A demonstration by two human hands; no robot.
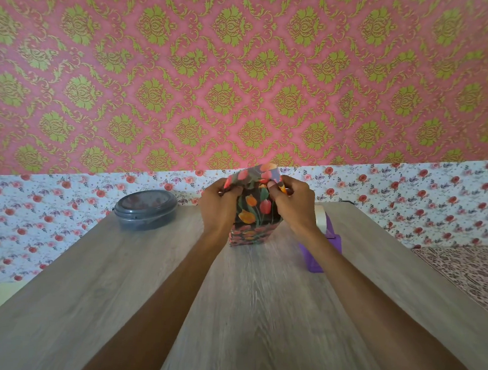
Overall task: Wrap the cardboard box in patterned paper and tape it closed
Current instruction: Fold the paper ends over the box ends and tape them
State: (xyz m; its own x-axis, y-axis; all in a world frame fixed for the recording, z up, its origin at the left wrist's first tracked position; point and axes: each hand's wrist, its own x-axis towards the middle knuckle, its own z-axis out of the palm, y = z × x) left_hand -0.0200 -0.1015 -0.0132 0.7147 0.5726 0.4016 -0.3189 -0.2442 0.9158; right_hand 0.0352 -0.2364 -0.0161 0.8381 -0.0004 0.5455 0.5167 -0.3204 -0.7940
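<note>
Two hands: left hand (219,204) and right hand (294,203) met at frame centre in the head view, slightly blurred.
Left grip: fingers curled, pinched the left edge of the patterned paper (262,173) at the top flap.
Right grip: fingers curled, pinched the right edge of the same flap.
Box (253,217): stood upright on the table (226,315), frame centre, between the hands, covered in tulip-print paper; no bare cardboard showed.
Tape dispenser (324,249): purple, right of the box, partly behind the right forearm.
Container (146,209): grey, lidded, left of centre, apart from the box.
</note>
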